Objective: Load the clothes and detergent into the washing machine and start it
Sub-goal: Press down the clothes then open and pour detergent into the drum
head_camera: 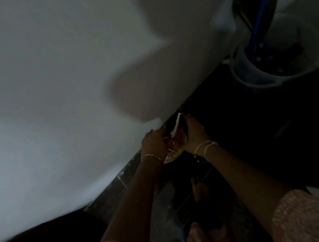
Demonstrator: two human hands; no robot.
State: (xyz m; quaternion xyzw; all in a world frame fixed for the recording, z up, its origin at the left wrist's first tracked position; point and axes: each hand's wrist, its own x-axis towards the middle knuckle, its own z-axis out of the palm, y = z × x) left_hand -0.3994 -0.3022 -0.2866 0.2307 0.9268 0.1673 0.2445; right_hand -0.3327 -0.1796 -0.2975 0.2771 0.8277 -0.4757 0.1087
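Head view, near 6 o'clock: left hand (153, 140) and right hand (194, 131) both pinch a red-and-white packet (175, 139), maybe detergent. Pulled too hard, it could rip and spill on the dark floor (259, 126).

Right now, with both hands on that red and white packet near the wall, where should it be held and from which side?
Hold the packet at its upper edge, from its two sides. The left hand grips one side and the right hand the other. The white top edge stands up between them, so it looks like the place to pinch. The frame is dark and blurred; finer detail cannot be told.
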